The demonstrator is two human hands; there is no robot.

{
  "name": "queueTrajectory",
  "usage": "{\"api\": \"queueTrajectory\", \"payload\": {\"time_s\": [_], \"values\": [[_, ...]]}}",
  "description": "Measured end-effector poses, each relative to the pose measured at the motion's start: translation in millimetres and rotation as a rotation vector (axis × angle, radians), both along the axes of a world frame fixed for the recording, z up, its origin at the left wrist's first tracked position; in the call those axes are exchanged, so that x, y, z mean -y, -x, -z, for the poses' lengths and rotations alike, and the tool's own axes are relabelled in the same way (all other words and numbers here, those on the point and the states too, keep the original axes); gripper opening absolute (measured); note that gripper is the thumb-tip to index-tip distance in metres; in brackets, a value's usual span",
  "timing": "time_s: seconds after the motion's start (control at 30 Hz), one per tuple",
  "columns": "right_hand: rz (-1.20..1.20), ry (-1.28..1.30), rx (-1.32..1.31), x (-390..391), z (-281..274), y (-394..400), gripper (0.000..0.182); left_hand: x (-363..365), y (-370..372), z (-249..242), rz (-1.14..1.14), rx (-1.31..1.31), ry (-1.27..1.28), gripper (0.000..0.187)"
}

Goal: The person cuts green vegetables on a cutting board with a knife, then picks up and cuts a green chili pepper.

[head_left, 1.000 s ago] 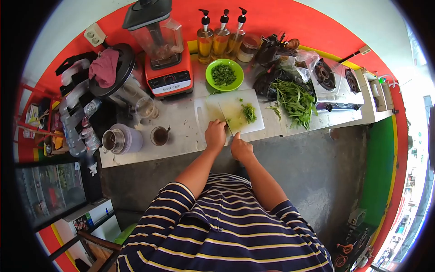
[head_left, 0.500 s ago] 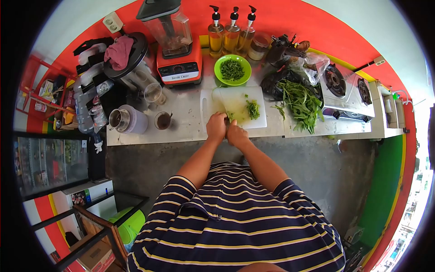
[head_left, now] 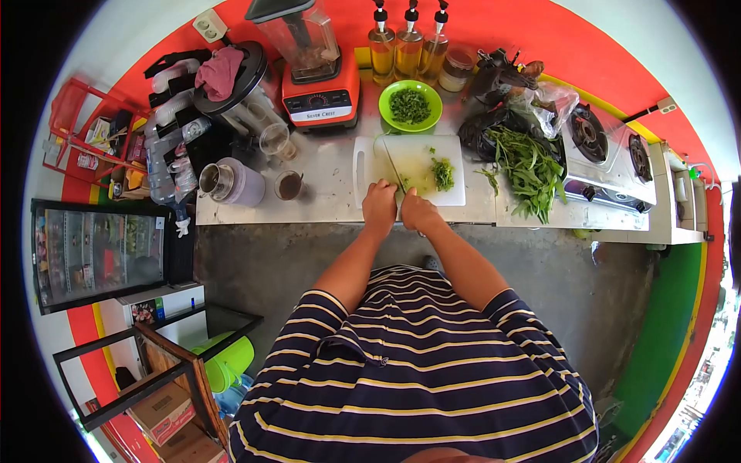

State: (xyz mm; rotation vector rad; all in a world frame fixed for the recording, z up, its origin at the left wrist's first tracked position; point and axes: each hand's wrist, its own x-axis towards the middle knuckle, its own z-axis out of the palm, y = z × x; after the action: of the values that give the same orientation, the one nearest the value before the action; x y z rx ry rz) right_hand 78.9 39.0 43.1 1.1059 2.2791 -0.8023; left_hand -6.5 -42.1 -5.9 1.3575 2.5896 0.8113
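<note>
On the white cutting board (head_left: 370,166) lies a knife blade (head_left: 392,162), pointing away from me and slightly left. Its near end runs down to my right hand (head_left: 419,212), which is closed around the handle at the board's front edge. Just left of it, my left hand (head_left: 380,207) is closed, its fingertips beside the blade; what it holds is hidden. Small green bits lie between the hands. A pile of chopped greens (head_left: 442,174) rests on the right part of the board. Behind the board, a bright green bowl (head_left: 432,117) holds chopped greens.
Leafy stems (head_left: 531,174) lie right of the board, before a gas stove (head_left: 610,174). To the left stand a glass of dark liquid (head_left: 290,185), a clear cup (head_left: 275,140), a metal-topped container (head_left: 239,182) and a red blender (head_left: 320,100). Oil bottles (head_left: 407,50) stand behind the bowl.
The whole view has shifted, so the counter appears higher and further right. The knife blade now shows more clearly between my hands, which remain close together at the board's front edge.
</note>
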Motion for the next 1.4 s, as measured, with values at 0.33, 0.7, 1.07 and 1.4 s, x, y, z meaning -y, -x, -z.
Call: {"api": "queueTrajectory", "payload": {"time_s": [0.33,0.7,1.07,1.4], "values": [[-0.023,-0.027,-0.042,9.2,0.3,-5.9,0.043,2.2,-1.6,-3.0,-0.047,0.041,0.017,0.025],[-0.068,-0.063,-0.032,15.6,-2.2,-5.9,0.041,6.3,6.7,4.5,-0.132,0.215,-0.067,0.018],[-0.032,-0.112,-0.123,18.4,6.7,-4.6,0.033,10.1,3.8,10.8,-0.103,0.187,-0.122,0.019],[-0.049,-0.12,-0.108,16.8,8.2,-5.8,0.035,11.9,4.8,8.6,-0.098,0.214,-0.152,0.012]]}}
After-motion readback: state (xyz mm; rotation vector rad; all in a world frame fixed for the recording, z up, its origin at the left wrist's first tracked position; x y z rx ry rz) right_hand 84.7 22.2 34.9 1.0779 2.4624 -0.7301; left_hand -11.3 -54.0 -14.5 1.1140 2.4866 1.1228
